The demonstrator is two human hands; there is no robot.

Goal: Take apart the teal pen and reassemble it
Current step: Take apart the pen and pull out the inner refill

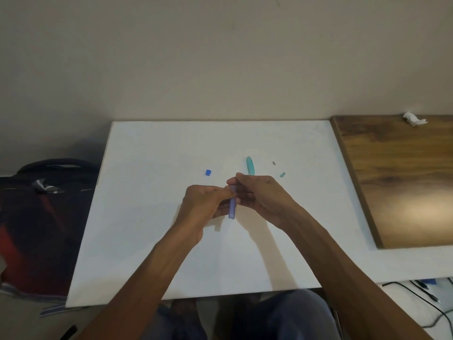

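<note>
Both hands meet over the middle of the white table [147,241]. Between them is a pale blue-violet pen barrel [232,207], pointing toward me. My left hand [203,207] pinches its upper part, and my right hand [259,195] grips its far end from the right. Just beyond my right hand lies a teal pen piece [250,165] flat on the table. A small teal part [282,174] and a tiny grey part [274,163] rest to its right. A small blue cap-like piece [208,172] sits to the left. What my fingers cover cannot be made out.
A wooden board [402,182] adjoins the table on the right, with a crumpled white tissue [414,119] at its far edge. A dark bag [44,217] sits on the floor at the left. Cables [426,300] lie at the lower right. A wall stands behind the table.
</note>
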